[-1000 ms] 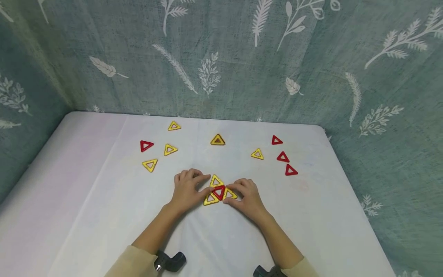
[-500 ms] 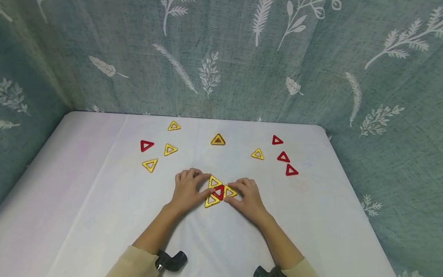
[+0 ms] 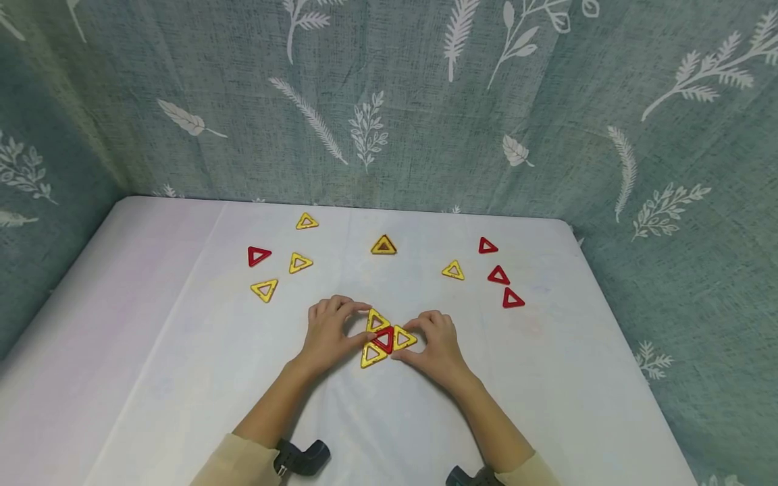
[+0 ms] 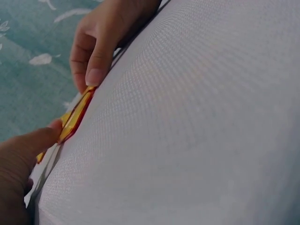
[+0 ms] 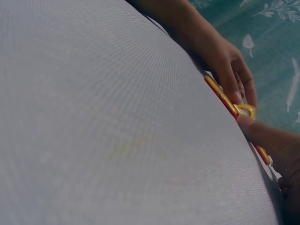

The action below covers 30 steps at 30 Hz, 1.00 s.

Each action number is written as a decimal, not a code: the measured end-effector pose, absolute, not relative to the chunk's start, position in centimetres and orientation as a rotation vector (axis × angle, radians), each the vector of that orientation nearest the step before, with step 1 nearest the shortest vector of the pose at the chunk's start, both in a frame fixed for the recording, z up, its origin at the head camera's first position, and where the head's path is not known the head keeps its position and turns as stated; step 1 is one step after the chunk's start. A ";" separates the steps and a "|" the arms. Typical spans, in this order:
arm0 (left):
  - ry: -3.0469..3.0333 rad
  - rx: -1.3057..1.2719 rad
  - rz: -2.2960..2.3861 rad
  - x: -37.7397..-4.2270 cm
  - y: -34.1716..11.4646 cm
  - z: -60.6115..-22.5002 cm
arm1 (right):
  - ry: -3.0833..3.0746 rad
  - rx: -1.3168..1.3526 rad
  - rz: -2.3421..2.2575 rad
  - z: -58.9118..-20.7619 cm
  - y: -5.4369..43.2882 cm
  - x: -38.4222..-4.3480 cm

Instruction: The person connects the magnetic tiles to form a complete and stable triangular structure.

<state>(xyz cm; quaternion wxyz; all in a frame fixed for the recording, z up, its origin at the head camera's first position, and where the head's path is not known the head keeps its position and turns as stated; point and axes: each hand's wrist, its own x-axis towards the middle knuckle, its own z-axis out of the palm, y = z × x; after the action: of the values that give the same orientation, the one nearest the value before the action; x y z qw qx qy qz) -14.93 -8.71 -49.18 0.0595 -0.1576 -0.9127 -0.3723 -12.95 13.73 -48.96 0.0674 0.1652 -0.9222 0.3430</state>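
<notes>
On the white cloth in the head view lies a joined group of triangular tiles with open centres. A red triangle tile [image 3: 391, 339] is in the middle, with yellow ones around it. My left hand [image 3: 328, 334] pinches the upper yellow triangle tile [image 3: 369, 321], thumb overlapping the red tile's left corner, index finger at the top corner. Between my right hand's [image 3: 436, 344] thumb and index finger is the right yellow triangle tile [image 3: 397, 338]. A lower yellow triangle tile [image 3: 365, 355] sits below the left thumb. Both wrist views show the tiles nearly edge-on.
Loose yellow tiles [image 3: 264, 290] and a red tile [image 3: 252, 256] lie at the back left. A darker yellow tile [image 3: 383, 252] is at the back middle. Another yellow tile [image 3: 452, 275] and several red tiles [image 3: 498, 281] lie right. A patterned green curtain [image 3: 413, 135] hangs behind.
The group of tiles has turned slightly counterclockwise: the upper yellow tile shifted left, the lower one down and right. Both hands stay at the group, almost in place.
</notes>
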 end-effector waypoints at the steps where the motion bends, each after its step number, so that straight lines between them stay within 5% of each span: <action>1: -2.762 -0.472 -1.148 -14.9 -8.7 -49.2 | -2.779 0.501 1.028 -49.0 13.7 -13.0; 30: -2.741 -0.518 -1.124 -15.0 -8.8 -49.3 | -2.565 0.634 1.194 -49.4 14.1 -13.1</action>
<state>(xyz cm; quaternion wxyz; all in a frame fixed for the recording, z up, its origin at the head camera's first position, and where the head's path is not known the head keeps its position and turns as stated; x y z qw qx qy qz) -14.97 -8.83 -49.29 0.0670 -0.1719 -0.9093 -0.3730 -13.08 14.10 -49.40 0.1206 0.2170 -0.8782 0.4087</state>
